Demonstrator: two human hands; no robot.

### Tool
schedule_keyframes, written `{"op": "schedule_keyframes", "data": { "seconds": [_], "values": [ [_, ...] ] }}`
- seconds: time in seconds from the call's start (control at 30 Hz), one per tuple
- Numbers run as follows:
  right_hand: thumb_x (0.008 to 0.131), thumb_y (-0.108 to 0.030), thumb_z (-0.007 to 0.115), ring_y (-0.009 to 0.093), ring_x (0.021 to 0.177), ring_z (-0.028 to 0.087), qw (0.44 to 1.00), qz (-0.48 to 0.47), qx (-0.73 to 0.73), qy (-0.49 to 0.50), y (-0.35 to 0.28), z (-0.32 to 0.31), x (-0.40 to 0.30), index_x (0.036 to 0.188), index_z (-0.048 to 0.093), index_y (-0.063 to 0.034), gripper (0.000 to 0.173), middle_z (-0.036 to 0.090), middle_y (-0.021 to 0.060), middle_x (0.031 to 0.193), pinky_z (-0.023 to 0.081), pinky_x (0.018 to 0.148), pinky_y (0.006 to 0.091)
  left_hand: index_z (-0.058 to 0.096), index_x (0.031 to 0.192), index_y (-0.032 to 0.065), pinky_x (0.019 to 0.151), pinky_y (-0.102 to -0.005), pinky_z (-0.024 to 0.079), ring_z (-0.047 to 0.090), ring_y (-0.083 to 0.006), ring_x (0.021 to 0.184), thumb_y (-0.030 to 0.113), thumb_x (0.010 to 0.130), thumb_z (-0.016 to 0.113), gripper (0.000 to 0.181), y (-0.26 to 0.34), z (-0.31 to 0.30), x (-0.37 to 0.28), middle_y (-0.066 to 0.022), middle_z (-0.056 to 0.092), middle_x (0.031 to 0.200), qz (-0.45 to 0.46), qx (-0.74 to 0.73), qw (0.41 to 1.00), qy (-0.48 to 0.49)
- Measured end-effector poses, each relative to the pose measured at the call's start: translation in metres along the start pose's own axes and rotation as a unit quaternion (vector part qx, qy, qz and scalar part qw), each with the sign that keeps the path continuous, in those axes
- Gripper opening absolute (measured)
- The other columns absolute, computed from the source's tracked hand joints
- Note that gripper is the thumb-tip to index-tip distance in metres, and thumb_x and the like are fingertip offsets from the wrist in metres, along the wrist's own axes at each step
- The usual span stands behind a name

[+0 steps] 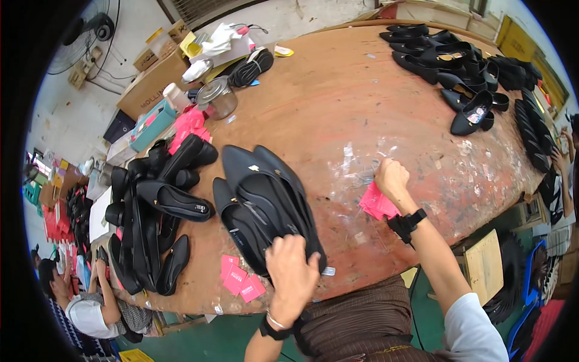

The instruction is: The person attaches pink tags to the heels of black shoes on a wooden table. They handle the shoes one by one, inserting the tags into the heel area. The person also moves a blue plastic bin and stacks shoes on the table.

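Observation:
Several black pointed flat shoes [271, 194] lie side by side on the worn wooden table [325, 108]. At their heel end is my left hand [291, 267], its fingers over the heels and the thumb apart; whether it grips them is hard to tell. My right hand [391, 178] has its fingers curled just above a small pile of pink cards [376, 202]; anything inside the fingers is hidden. More pink printed cards [242, 278] lie near the front edge, left of my left hand.
A heap of black shoes [154, 212] stands left, with pink bags [190, 126], a glass jar [217, 99] and a cardboard box [149, 86] behind. More black shoes [452, 63] fill the far right. A co-worker [90, 312] sits at the left; another person's hands [561, 156] show at the right edge.

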State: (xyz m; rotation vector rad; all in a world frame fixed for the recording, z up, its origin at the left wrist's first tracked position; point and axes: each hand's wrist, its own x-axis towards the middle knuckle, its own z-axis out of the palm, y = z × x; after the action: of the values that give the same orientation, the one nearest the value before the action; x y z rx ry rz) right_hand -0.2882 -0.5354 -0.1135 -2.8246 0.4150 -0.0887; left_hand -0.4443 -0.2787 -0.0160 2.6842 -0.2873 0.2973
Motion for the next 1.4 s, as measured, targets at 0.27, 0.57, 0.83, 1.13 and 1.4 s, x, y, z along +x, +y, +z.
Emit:
{"op": "schedule_keyframes", "data": {
  "seconds": [0.27,0.57,0.83,1.13,1.4],
  "values": [
    [0.091,-0.012,0.063,0.014,0.068,0.063,0.842,-0.123,0.524,0.015,-0.004,-0.046,-0.002,0.084,0.058,-0.0011,0.013,0.066,0.0061,0.072,0.048,0.065,0.028,0.064,0.091,0.0065,0.074,-0.04,0.042,0.055,-0.0273,0.09,0.019,0.07,0.082,0.031,0.035,-0.016,-0.066,-0.007,0.059,0.089,0.03,-0.099,0.99,-0.093],
    [0.086,-0.01,0.068,0.02,0.061,0.063,0.83,-0.313,0.451,-0.094,-0.102,-0.114,-0.122,0.085,0.063,-0.0047,0.007,0.063,0.0096,0.074,0.048,0.055,0.033,0.06,0.127,0.0019,0.061,-0.0254,0.054,0.058,-0.0155,0.078,-0.006,0.083,0.063,0.045,-0.007,-0.028,-0.01,-0.0128,0.055,0.107,-0.211,-0.254,0.943,0.048],
    [0.071,-0.006,0.065,0.027,0.065,0.067,0.891,-0.414,0.181,-0.046,-0.128,-0.069,-0.157,0.082,0.054,-0.0027,0.015,0.061,0.0105,0.072,0.052,0.052,0.0381,0.061,0.13,0.0037,0.061,-0.0242,0.056,0.06,-0.0152,0.081,-0.011,0.081,0.059,0.051,-0.022,-0.012,-0.012,-0.0113,0.064,0.098,-0.207,-0.311,0.923,0.091],
    [0.086,-0.013,0.064,0.031,0.06,0.063,0.901,-0.372,0.202,-0.093,-0.128,-0.08,-0.152,0.084,0.056,-0.0072,0.01,0.062,0.008,0.071,0.046,0.049,0.0408,0.062,0.129,0.0022,0.057,-0.0194,0.049,0.051,-0.0141,0.086,-0.012,0.079,0.06,0.052,-0.029,-0.005,-0.016,-0.006,0.058,0.089,-0.146,-0.227,0.956,0.117],
    [0.087,-0.013,0.063,0.032,0.061,0.063,0.907,-0.379,0.149,-0.109,-0.134,-0.084,-0.148,0.086,0.058,-0.0073,0.008,0.063,0.0085,0.075,0.045,0.049,0.0418,0.065,0.124,0.0014,0.079,-0.0347,0.046,0.054,-0.0257,0.086,-0.007,0.078,0.061,0.046,-0.023,-0.007,-0.012,-0.012,0.068,0.096,-0.143,-0.198,0.962,0.12]
  ]
}}
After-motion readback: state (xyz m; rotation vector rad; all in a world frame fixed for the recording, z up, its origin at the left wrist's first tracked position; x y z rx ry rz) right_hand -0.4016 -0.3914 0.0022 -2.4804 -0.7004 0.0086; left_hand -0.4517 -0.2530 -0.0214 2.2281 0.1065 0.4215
